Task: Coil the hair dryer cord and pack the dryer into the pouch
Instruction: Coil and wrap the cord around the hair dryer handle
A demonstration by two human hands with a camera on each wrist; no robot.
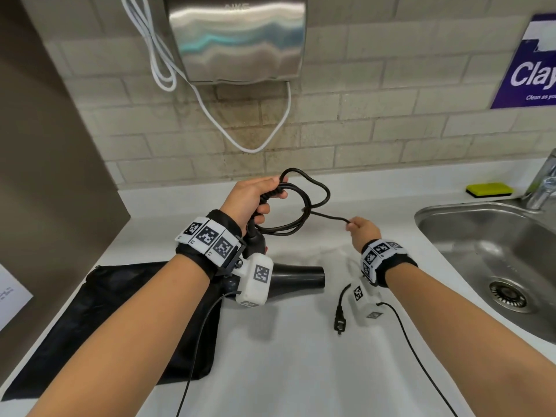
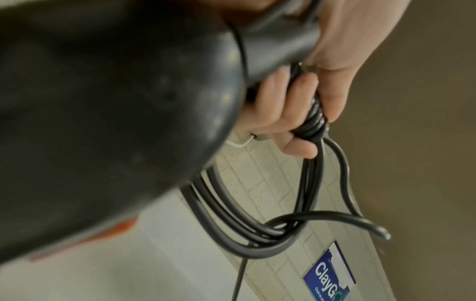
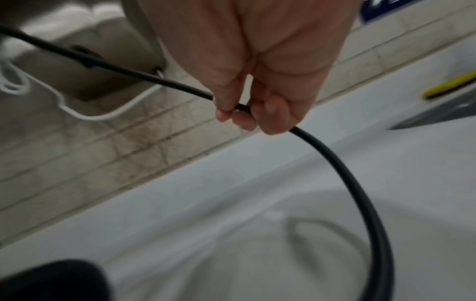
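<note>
My left hand point(image 1: 251, 200) grips dryer point(image 1: 288, 278) handle and coiled cord point(image 1: 304, 206); right hand point(image 1: 362, 228) pinches the tail. Risk: loops spring loose if my grip slackens; plug point(image 1: 340, 322) may snag.

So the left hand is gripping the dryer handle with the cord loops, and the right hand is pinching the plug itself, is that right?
Not quite. The right hand pinches the cord partway along, not the plug, which dangles loose below the wrist in the head view. The left hand does grip the dryer handle with the loops.
</note>
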